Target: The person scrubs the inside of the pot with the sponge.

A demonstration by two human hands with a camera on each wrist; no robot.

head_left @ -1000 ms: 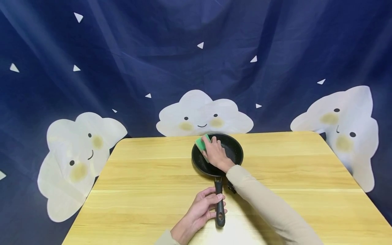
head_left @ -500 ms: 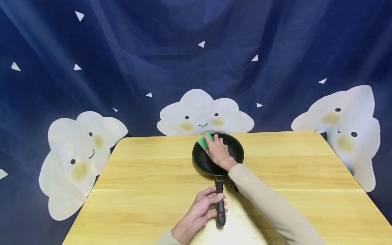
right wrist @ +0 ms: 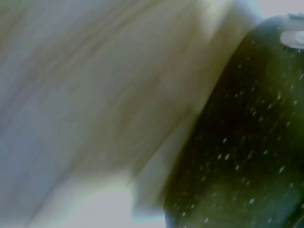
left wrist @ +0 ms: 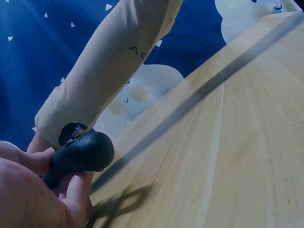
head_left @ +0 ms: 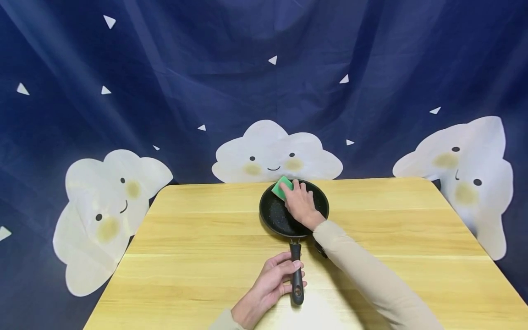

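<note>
A black frying pan [head_left: 280, 217] with a speckled inside sits near the table's far edge, its handle [head_left: 296, 275] pointing toward me. My left hand [head_left: 270, 284] grips that handle, thumb on top and fingers beneath. In the left wrist view the handle's rounded end [left wrist: 90, 152] sticks out from the hand. My right hand [head_left: 301, 204] reaches into the pan and holds a green sponge [head_left: 282, 187] against the inner far-left wall. The right wrist view is blurred; it shows part of the speckled pan [right wrist: 247, 142] but neither the hand nor the sponge.
The pan stands on a light wooden table [head_left: 198, 233]. A dark blue curtain [head_left: 231, 82] with white clouds hangs behind the table. A small black device [head_left: 320, 250] shows under the right sleeve, which stretches over the table's right part.
My right hand has slid the sponge rightward along the pan's far-left inside. The left hand keeps its grip on the handle, and the pan stays in place.
</note>
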